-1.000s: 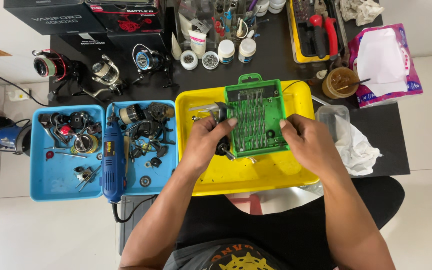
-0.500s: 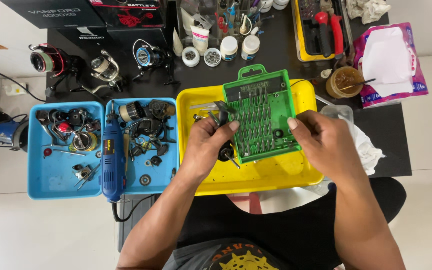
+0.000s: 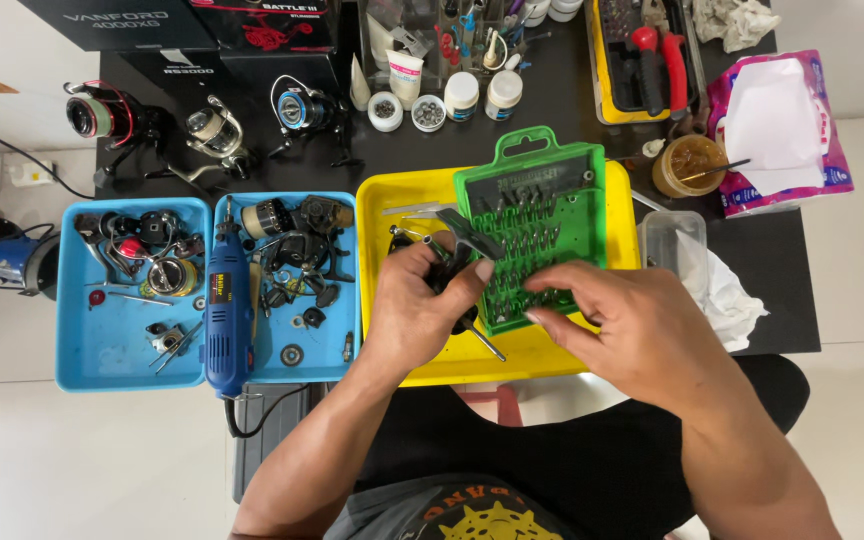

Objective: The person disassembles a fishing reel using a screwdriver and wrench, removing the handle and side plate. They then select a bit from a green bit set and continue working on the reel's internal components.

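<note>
The left hand [image 3: 420, 300] is closed around a dark screwdriver handle [image 3: 452, 262] with its shaft [image 3: 487, 343] pointing toward the near edge of the yellow tray [image 3: 392, 200]; the right hand [image 3: 632, 325] is half open, fingertips [image 3: 537, 312] resting on the bit rows of the open green bit case [image 3: 542, 235], gripping nothing that I can see; judging from this, a bit is being chosen and none can be seen fitted in the handle yet, so the fitting is left. The case lies tilted across the far right corner of the tray; 2 blue trays [image 3: 112, 350] at the table's left edge hold reel parts, and a blue rotary tool [image 3: 226, 310] lies across their shared edge; a clear tub [image 3: 667, 235] sits just right of the yellow tray.
</note>
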